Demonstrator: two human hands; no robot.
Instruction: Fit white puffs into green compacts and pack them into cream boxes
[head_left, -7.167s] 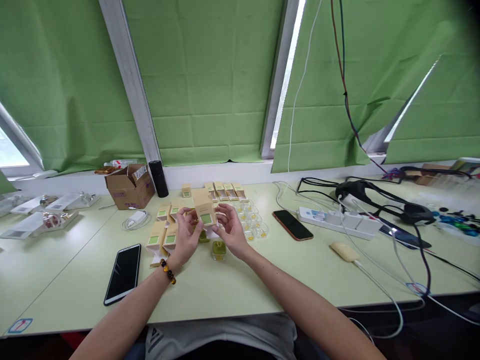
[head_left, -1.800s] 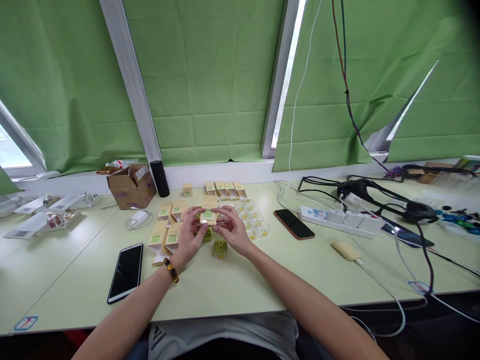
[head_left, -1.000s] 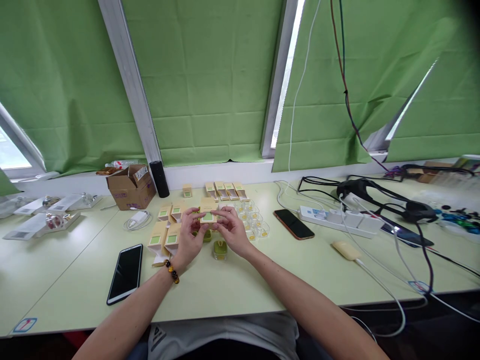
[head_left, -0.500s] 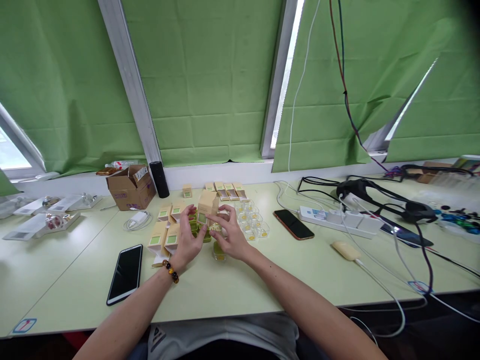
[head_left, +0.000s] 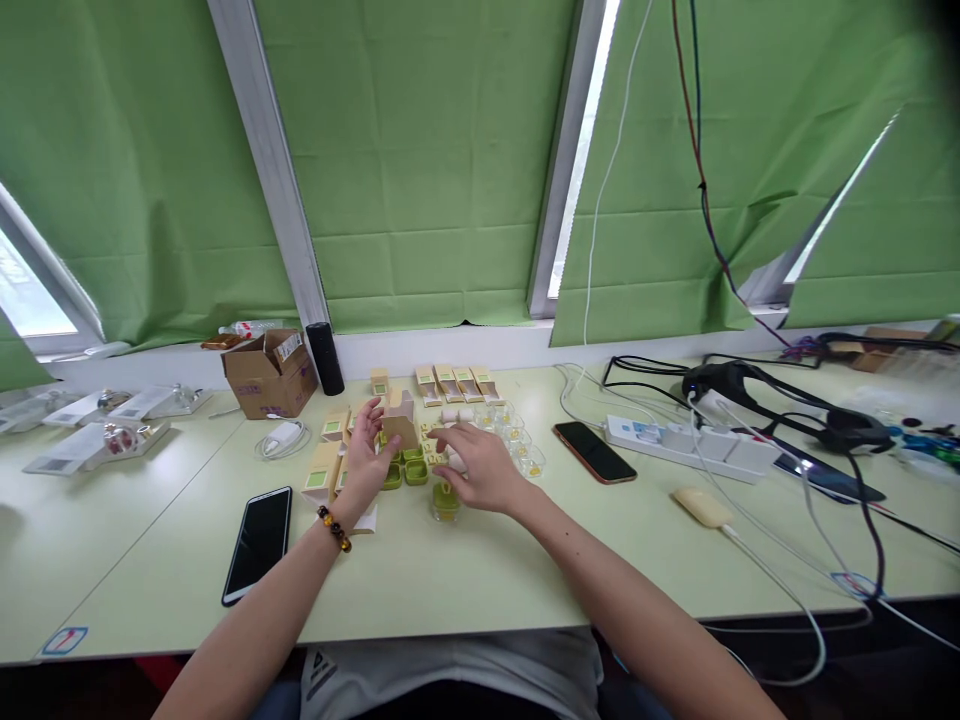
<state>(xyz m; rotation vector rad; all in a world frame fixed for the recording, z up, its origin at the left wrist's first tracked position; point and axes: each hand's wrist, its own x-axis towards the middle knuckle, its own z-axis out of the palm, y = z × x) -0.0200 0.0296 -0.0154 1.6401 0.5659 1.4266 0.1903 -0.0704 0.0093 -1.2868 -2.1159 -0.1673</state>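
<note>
A small tan cardboard box (head_left: 400, 420) is in my left hand (head_left: 365, 465), tilted, with the thumb near its lower side and the fingers up along its left. My right hand (head_left: 484, 468) is curled, with a small whitish piece (head_left: 455, 460) between its thumb and fingers, partly hidden. Just below the right fingertips stands a clear container with a green lid (head_left: 445, 500). Green square trays (head_left: 415, 472) and small yellow pieces (head_left: 433, 450) lie between my hands. More tan boxes with green labels (head_left: 321, 470) stand by my left wrist.
Clear flower-shaped cups (head_left: 529, 455) sit right of my right hand, a row of open boxes (head_left: 456, 384) behind. Phones (head_left: 257, 545) (head_left: 595, 452) flank the work. A power strip (head_left: 690, 445) with trailing cables is at right, a brown carton (head_left: 270, 375) at back left.
My right hand has come off the tan box and lowered to the right, now around a whitish piece. The box stays with my left hand, turned and slightly lower. The view has shifted slightly.
</note>
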